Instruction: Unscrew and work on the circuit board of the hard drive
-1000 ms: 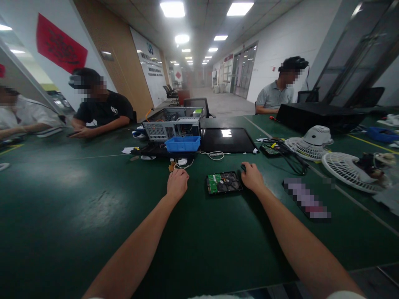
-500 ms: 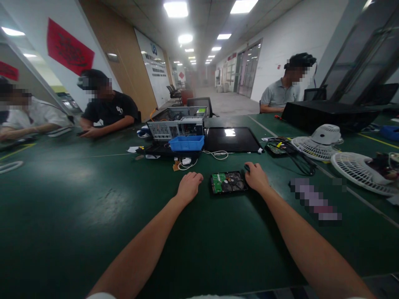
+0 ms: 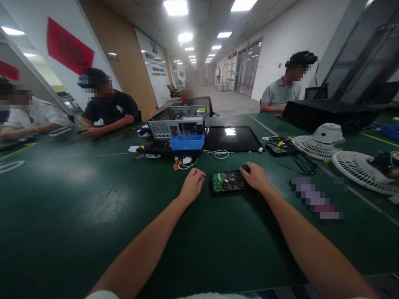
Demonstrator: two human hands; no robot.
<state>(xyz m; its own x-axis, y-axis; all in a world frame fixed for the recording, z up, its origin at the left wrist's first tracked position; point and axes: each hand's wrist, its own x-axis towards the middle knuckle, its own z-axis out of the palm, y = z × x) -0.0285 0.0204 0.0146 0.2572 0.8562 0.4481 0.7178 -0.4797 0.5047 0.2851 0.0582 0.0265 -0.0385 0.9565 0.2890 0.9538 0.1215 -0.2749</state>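
Observation:
A hard drive point(image 3: 230, 182) lies flat on the green table in front of me, its green circuit board at the left and its dark metal body at the right. My right hand point(image 3: 254, 176) is at the drive's right end, closed around a small dark-handled tool point(image 3: 246, 167). The tool's tip cannot be seen. Left of the drive rests my left hand point(image 3: 192, 185), apart from it. Its fingers are loosely bent and slightly spread, with nothing visible in them.
Behind the drive stand a blue bin point(image 3: 187, 142), an open computer case point(image 3: 177, 120) and a dark flat panel point(image 3: 232, 139). A white cable point(image 3: 220, 154) lies nearby. Fan parts point(image 3: 316, 143) and a circuit board point(image 3: 279, 148) are at right. Several people sit around the table.
My right hand has shifted left with the dark-handled tool, now over the drive's right end. My left hand has moved slightly right and its fingers have loosened. The drive stays in place.

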